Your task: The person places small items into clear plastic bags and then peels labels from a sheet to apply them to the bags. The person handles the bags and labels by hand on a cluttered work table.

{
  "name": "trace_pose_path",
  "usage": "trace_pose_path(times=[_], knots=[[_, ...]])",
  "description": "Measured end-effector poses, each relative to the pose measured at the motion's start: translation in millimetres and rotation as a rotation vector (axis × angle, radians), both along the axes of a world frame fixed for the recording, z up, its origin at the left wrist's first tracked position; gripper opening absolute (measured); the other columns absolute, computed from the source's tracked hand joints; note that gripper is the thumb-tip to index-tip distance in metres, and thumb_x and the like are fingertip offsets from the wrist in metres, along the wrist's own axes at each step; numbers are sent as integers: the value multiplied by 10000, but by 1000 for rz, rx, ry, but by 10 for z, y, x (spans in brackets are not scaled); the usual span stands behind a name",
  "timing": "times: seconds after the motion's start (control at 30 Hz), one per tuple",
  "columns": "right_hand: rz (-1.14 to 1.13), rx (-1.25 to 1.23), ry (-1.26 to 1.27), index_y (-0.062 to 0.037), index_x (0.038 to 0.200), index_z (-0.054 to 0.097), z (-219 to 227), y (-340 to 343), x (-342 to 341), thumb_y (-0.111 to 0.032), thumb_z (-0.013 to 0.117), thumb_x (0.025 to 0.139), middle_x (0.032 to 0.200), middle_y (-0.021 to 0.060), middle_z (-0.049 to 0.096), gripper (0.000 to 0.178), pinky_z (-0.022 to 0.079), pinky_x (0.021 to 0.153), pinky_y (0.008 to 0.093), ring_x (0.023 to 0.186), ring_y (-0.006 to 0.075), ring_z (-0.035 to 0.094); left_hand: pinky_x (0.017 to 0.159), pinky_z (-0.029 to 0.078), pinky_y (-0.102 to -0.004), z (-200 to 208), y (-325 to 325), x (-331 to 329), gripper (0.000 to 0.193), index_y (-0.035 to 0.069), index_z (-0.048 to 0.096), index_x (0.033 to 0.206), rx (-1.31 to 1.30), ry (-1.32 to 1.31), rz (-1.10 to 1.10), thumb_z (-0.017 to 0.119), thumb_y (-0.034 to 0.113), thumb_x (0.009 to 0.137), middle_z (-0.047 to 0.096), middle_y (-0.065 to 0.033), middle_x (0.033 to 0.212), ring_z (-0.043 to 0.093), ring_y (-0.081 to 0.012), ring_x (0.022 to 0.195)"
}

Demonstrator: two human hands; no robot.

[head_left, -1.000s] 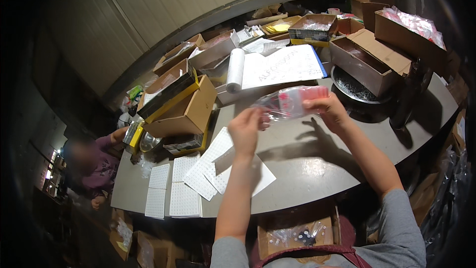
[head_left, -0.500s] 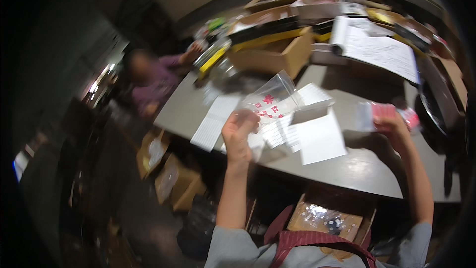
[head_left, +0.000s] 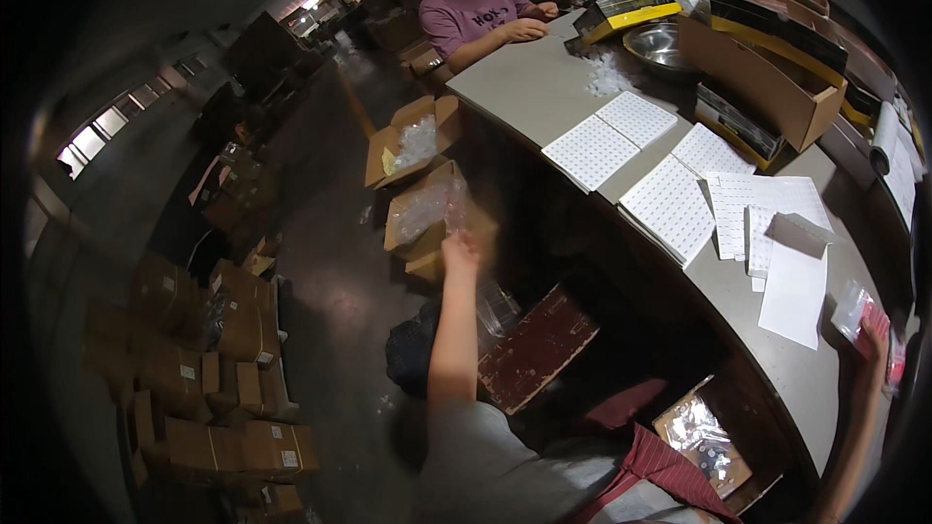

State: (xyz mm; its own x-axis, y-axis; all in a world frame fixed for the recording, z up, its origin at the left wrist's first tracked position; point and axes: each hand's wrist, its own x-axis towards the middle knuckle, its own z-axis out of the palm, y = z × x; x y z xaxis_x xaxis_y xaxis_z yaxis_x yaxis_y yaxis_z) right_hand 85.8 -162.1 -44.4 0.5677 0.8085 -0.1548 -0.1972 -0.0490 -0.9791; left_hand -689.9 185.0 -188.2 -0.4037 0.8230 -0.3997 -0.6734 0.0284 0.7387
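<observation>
My left hand [head_left: 461,252] reaches out over the floor beside the table, its fingers closed. A clear plastic bag [head_left: 454,204] with faint red print rises from that hand, in front of an open cardboard box [head_left: 439,254] that holds more clear plastic. At the table's right end, my right hand [head_left: 874,338] grips a stack of clear plastic bags with red print [head_left: 854,312]. Near it on the table lie a small white box with its flap up [head_left: 794,293] and printed white sheets [head_left: 767,206].
Stacks of white printed cards [head_left: 668,209] lie along the table edge. A metal bowl [head_left: 655,44] and long cardboard trays [head_left: 757,87] stand farther back. Across the table corner sits a person in purple [head_left: 476,15]. Cartons [head_left: 175,378] are piled on the floor at left; a dark red crate [head_left: 539,347] stands below.
My left hand has carried the clear bag from above the table leftward and down to the floor box. The view has turned left. My right hand keeps its stack of bags.
</observation>
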Motion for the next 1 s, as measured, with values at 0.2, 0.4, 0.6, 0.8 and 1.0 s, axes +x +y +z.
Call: trace_pose_path(times=[0.2, 0.4, 0.6, 0.8, 1.0], knots=[[0, 10, 2, -62, 1159, 646, -104, 39, -60, -331, 722, 853, 1076, 63, 675, 415, 528, 865, 331, 985, 177, 654, 869, 538, -365, 699, 539, -290, 380, 25, 560, 1275, -26, 49, 49, 532, 302, 1017, 661, -158, 1192, 657, -264, 1058], [-86, 62, -123, -75, 1096, 638, 183, -72, -389, -382, 709, 853, 1009, 69, 673, 397, 563, 797, 352, 927, 179, 666, 911, 516, -339, 1342, -61, 1544, 347, 14, 564, 1307, 533, 702, -94, 596, 165, 996, 662, -134, 1219, 642, -226, 1102], [-68, 57, -47, -50, 1149, 637, 595, 81, -782, -331, 767, 844, 997, 63, 668, 434, 570, 722, 341, 890, 172, 656, 911, 491, -360, 2001, -1638, 3254, 164, -48, 649, 1061, 1120, 1099, -408, 576, -15, 918, 604, -173, 1130, 589, -254, 1017], [-10, 255, 9, -28, 1136, 574, 684, -327, -1291, -200, 705, 941, 966, 64, 659, 292, 572, 658, 327, 817, 147, 656, 888, 538, -366, 2133, -2336, 4622, 771, -37, 420, 1418, 1110, 771, -1135, 850, 170, 812, 505, -219, 1360, 544, -296, 1216], [-50, 265, -132, -4, 1154, 575, 497, -714, -1372, -171, 692, 950, 966, 77, 668, 288, 574, 738, 300, 825, 148, 672, 830, 524, -270, 1984, -2564, 5196, 466, -68, 533, 1270, 701, 234, -1599, 753, 141, 916, 672, -126, 1071, 641, -157, 943]])
